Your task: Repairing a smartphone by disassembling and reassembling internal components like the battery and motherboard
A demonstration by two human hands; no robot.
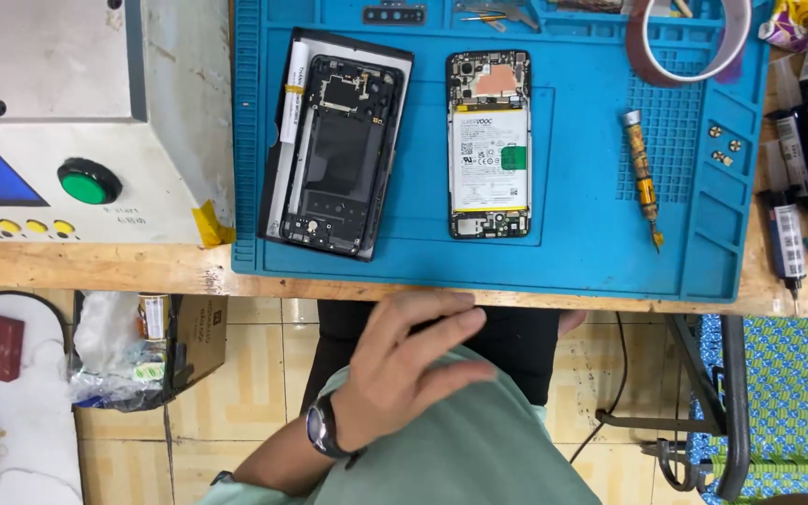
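Left hand (404,365): empty, fingers loosely spread, resting over green shirt (460,440).
Right hand (570,323): mostly hidden; grip unclear.
Blue silicone repair mat (591,243): opened black smartphone (489,145), battery exposed.

Left hand (404,374): fingers spread, palm down, flat on green shirt (460,440) at the stomach, below the worktop edge; holds nothing. Watch (322,428) on the wrist.

Nearest things, up on the blue mat (591,252):
- Phone (489,145), back cover off, lying flat, upright w/ long axis running away from the person. White battery fills the middle, green tab on its right side, circuit boards top & bottom. Sits mid-mat, just above the hand, not touched.
- Back frame (339,150), black, inner side up, tilted slightly clockwise, resting on a dark panel w/ white strip along its left. Left of the phone, apart from it.
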